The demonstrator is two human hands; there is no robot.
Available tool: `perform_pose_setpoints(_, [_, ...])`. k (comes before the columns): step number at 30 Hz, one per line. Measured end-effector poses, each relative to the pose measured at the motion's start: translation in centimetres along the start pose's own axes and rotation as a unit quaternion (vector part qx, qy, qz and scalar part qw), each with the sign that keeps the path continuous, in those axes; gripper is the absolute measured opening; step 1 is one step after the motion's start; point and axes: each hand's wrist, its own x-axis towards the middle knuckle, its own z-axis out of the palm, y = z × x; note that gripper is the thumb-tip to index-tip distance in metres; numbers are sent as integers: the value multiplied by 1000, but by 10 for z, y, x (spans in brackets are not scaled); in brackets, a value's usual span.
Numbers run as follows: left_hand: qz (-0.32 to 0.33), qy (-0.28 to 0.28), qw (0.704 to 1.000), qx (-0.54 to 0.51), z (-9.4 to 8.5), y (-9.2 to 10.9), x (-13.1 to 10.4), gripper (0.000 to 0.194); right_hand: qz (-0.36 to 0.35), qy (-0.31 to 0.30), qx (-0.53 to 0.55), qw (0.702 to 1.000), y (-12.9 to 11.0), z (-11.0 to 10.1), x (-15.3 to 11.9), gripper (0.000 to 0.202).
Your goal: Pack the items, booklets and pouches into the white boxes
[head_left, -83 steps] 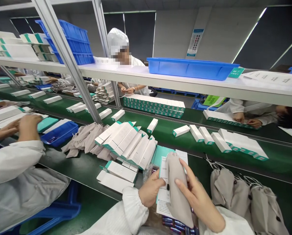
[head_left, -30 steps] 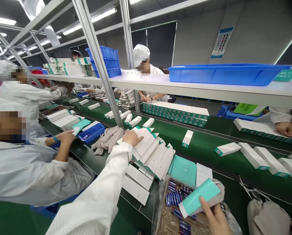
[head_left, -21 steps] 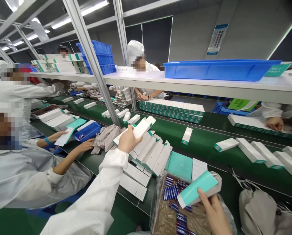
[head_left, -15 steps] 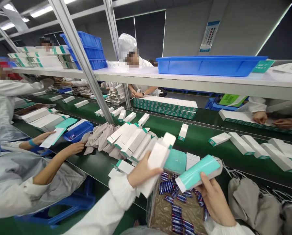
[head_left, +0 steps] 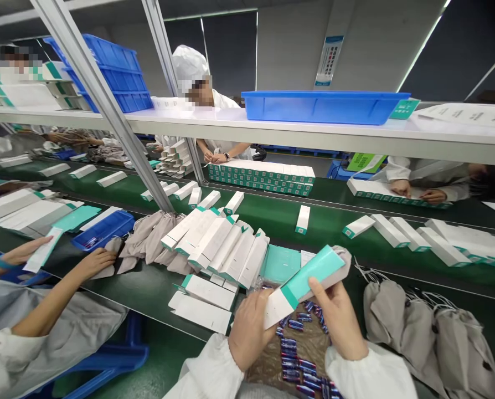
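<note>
Brought to teal booklet, white box lies in left fingers.

Held carton is coloured wht w/ teal trim; leaflet, teal — drawstring bags are coloured plain grey-beige; batteries, dk blue — belt, grn.

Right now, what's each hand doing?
Left hand: closed, holding a white box.
Right hand: closed, holding a teal sheet against a grey pouch.
</note>
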Motion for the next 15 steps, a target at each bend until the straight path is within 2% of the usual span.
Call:
perform_pose_setpoints(2, [-4, 17, 1000, 0, 4, 1, -1, 46, -37, 7, -52, 998, 13, 9, -12, 69])
perform_pose_setpoints(4, [-10, 9, 1000, -20, 4, 4, -3, 48, -83, 10, -96, 992, 20, 12, -22, 68])
perform_pose_setpoints(6, [-29, -16, 998, -54, 1, 8, -4, 54, -126, 23, -118, 985, 18, 5, -23, 64])
perform_pose_setpoints(9, [-58, -54, 991, -111, -5, 12, -7, 61, -172, 12, -145, 974, 7, -20, -12, 51])
perform_pose_setpoints(12, [-56, -72, 985, -146, -9, 13, -9, 62, -216, -81, -216, 949, -7, -39, 0, 35])
perform_pose_setpoints(15, [-47, -88, 983, -152, -7, 13, -12, 64, -226, -211, -287, 907, -18, -37, -1, 24])
